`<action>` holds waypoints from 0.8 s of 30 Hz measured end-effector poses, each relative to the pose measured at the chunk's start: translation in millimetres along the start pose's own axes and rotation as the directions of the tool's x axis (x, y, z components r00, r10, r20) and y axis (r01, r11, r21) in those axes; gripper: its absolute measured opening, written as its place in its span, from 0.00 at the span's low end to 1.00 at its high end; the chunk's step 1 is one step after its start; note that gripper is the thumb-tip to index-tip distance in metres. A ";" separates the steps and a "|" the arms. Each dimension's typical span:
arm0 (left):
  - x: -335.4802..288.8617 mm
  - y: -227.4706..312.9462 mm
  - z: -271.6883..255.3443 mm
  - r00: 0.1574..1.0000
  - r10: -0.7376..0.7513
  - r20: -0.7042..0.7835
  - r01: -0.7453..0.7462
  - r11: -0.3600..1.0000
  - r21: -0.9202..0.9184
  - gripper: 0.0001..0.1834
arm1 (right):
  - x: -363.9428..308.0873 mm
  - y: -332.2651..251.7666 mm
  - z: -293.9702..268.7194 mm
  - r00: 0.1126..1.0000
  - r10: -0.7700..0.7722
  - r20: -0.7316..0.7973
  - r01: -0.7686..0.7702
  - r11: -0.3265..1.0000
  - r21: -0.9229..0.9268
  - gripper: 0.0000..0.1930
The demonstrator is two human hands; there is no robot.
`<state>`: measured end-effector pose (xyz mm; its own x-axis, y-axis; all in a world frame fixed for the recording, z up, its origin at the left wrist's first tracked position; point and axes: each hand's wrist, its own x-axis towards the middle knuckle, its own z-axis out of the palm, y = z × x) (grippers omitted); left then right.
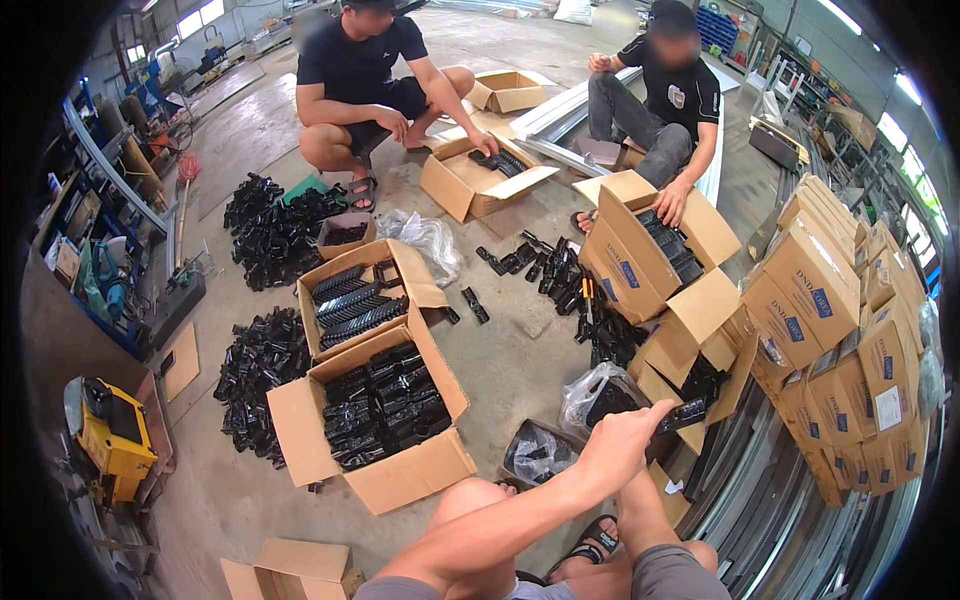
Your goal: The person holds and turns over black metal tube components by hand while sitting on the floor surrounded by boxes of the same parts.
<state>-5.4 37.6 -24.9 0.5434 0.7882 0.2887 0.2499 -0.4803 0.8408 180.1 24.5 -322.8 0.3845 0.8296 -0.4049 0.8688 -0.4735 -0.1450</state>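
Left hand: fingers curled, narrow, about 1 black part projecting past them, right of centre. Right hand: masked by the left; grip cannot be told. Concrete floor, left to right: 2 heaps of black pieces; 2 adjoining open cartons, filled; 1 squatting co-worker; loose pieces; 1 seated co-worker; stacked cartons. Room: workshop; yellow machine left, bright windows right.

There are three black piles, two coworkers.
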 end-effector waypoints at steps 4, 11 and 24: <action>4.9 1.5 -1.1 1.000 -0.004 0.005 0.004 1.000 -0.023 0.31 | -4.7 10.0 -27.8 0.997 -0.061 -0.036 0.061 0.998 -0.014 0.12; 6.2 -7.8 -5.9 1.000 -0.003 -0.028 0.006 0.996 0.092 0.32 | -25.5 -5.8 -147.9 0.867 -0.473 -0.158 0.488 0.869 0.079 0.12; 8.1 -2.0 -3.9 0.995 -0.050 0.087 0.027 0.967 0.253 0.32 | -180.6 -29.9 -282.3 0.676 -0.111 -0.729 0.622 0.618 0.482 0.08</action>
<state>-4.6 46.5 -22.5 0.5979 0.7749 0.2049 0.4591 -0.5406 0.7049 172.8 -27.6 9.5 0.3906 0.8288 0.4006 0.6252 0.0806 -0.7763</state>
